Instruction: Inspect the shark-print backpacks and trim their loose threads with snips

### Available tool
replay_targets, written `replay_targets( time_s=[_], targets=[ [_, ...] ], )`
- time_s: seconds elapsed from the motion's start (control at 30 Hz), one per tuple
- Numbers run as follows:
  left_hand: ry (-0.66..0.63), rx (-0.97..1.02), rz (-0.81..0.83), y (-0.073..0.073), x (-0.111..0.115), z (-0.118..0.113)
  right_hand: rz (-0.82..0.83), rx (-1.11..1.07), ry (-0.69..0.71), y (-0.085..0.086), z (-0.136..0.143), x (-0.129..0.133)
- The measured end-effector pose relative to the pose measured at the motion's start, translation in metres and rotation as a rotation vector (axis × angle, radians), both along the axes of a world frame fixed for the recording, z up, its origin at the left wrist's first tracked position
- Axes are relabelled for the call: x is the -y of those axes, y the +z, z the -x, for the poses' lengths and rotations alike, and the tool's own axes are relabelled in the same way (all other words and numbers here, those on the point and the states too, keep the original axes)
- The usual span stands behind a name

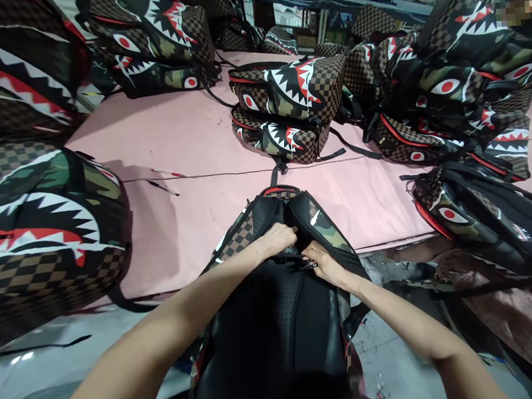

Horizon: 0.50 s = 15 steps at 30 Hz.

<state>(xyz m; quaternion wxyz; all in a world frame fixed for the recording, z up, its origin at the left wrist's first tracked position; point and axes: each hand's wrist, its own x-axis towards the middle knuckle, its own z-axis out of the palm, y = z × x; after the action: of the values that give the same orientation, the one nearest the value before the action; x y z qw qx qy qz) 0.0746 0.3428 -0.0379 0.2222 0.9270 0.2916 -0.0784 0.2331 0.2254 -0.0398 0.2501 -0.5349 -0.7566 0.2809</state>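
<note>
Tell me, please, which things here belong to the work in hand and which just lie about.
In hand:
nearest backpack
left hand on it
right hand, gripping small dark item

Seemingly lying about:
red pen-like item
dark pen-like item
two stacked backpacks

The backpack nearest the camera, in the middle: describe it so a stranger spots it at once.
Find the pink table, then the stacked pair of backpacks at its centre. Just below them in the picture, extending past the table's near edge, is the backpack, its black back facing up. Unlike its neighbours, it has the wearer's left hand and right hand at its upper end.
</note>
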Motion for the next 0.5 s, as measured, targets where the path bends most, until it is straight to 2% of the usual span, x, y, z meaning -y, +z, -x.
replay_targets(
  time_s=[0.13, 0.27, 0.33, 0.5],
  targets=[
    [0.091, -0.025, -0.034, -0.004, 0.007, 0.008, -0.024, -0.013, 0.088, -0.003, -0.009, -0.015],
    [0.249, -0.054, -0.028, -0.004, 0.012, 0.013, -0.118, 0.152, -0.039, 0.009, -0.023, -0.035],
    [0.317, -0.062, -0.004, -0.003, 0.014, 0.013, -0.138, 0.269, -0.052, 0.02, -0.024, -0.047],
    [0.438, -0.062, 0.067, -0.003, 0.017, 0.012, -0.135, 0.48, 0.169, 0.035, -0.008, -0.075]
  ],
)
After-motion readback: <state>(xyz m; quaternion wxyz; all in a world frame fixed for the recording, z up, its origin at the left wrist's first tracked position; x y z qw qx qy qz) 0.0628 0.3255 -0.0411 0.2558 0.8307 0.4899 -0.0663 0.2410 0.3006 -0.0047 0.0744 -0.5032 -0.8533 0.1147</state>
